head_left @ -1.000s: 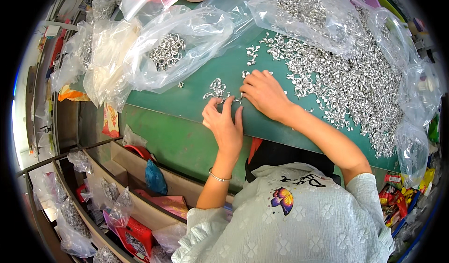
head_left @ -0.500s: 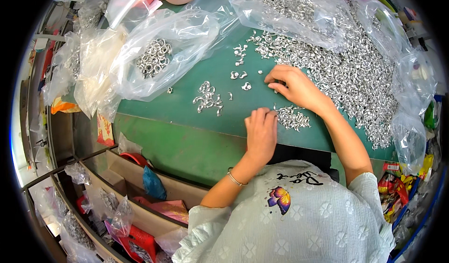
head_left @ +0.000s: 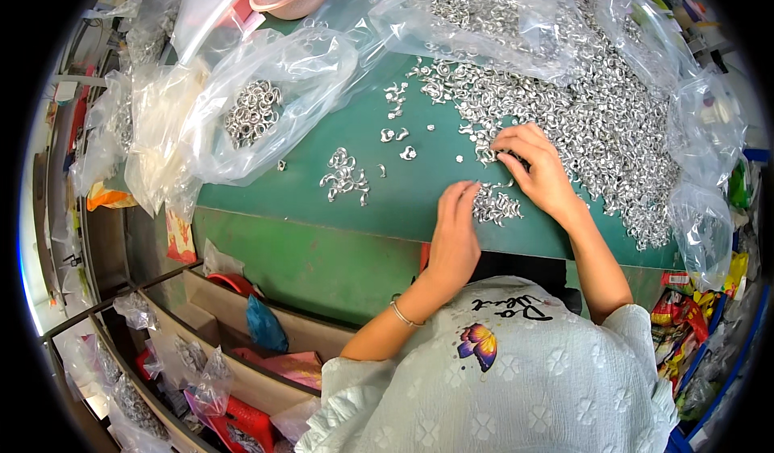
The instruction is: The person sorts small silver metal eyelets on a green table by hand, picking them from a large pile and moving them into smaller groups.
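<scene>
Pieces (head_left: pixel 625 126) cover our bench (head_left: pixel 306 203) at frame's upper right; near centre, our left hand (head_left: pixel 457 234) and right hand (head_left: pixel 538 167) are curled beside a pile (head_left: pixel 498 208); we cannot tell if grasping.

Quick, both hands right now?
Left hand: curled beside the small pile; whether holding anything, cannot tell.
Right hand: curled by the large heap; whether holding anything, cannot tell.

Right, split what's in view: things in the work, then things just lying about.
Apparently in the work:
left hand, beside the small metal pile
right hand, at the edge of the large metal heap
cluster of curved metal pieces

Apparently just lying about:
pink plastic bowl
blue plastic bag
red and cream packet
</scene>
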Motion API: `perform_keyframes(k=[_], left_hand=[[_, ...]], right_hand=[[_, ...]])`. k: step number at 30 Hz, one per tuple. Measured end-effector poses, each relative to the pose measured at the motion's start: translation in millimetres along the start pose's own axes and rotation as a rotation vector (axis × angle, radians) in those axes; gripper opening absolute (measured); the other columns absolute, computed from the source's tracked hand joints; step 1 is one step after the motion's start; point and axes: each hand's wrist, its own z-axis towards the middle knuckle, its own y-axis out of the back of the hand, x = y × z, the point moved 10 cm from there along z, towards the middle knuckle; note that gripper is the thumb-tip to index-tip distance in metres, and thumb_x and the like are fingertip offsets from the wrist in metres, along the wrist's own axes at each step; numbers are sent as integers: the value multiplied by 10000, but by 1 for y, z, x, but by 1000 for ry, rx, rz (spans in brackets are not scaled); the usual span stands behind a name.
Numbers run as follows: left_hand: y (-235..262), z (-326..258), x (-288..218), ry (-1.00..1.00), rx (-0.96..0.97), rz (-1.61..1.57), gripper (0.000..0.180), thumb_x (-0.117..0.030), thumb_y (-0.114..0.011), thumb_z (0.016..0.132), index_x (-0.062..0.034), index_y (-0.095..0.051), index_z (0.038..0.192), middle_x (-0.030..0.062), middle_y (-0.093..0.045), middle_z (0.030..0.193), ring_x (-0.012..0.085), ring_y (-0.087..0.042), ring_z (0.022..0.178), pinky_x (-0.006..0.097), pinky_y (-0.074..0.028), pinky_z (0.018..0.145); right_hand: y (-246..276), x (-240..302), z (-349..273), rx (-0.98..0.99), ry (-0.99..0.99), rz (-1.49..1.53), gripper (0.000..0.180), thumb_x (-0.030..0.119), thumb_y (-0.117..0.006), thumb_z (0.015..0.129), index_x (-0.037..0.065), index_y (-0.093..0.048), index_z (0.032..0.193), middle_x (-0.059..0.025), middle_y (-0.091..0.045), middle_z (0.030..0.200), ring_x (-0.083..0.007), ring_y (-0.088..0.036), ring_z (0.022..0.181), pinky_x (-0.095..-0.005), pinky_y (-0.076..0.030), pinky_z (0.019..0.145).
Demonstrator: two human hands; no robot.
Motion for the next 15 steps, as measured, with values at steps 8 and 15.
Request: perform_keyframes(k=[8, 15], left_hand=[[-21, 2, -14, -74, 89, 83, 537, 160, -498, 770, 58, -425, 1293, 249, -417, 1292, 425, -412, 1239, 463, -350, 1060], [15, 22, -4, 17, -10, 31, 411, 71, -557, 856, 1, -505, 1257, 199, -471, 1287, 373, -473, 1191, 412, -385, 1020]], right_hand=[[-28, 2, 23, -135, 82, -233, 318, 138, -725, 764, 77, -633, 1062, -61, -575, 1007, -258, -523, 960, -371, -412, 803], [1, -23, 72, -360, 181, -300, 155, 90, -659, 809, 48, -642, 957, -113, -606, 891, -327, -570, 908, -426, -444, 818]])
